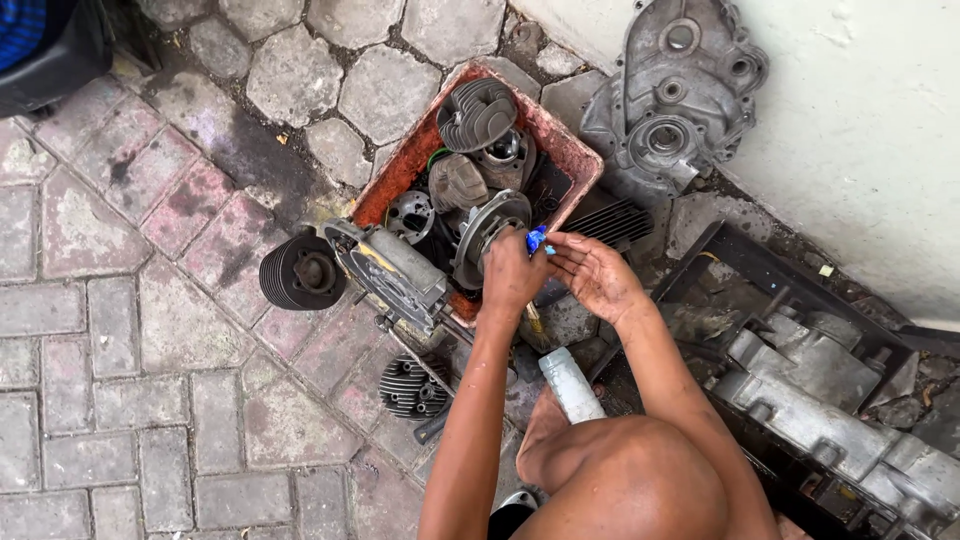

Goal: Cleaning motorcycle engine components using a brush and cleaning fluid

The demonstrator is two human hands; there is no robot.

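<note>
The small blue piece (537,240) sits pinched between the fingertips of both your hands, held above the near right corner of the reddish rusty tray (400,165). Your left hand (512,275) is curled shut around its near end, knuckles up. Your right hand (597,275) lies half open, palm up, with thumb and forefinger closed on the blue piece and the other fingers spread loose. What the piece is, you cannot tell; it is too small.

The tray is rectangular and flaking, full of grey, oily metal parts: a finned cylinder head (477,112) at the far end and a round disc-shaped part (487,232) just beside your left hand. A black finned cylinder (301,272) lies on the brick paving to the left of the tray. A cast aluminium engine cover (678,95) leans against the pale wall at the far right. A white tube (571,384) stands near your knee.
</note>
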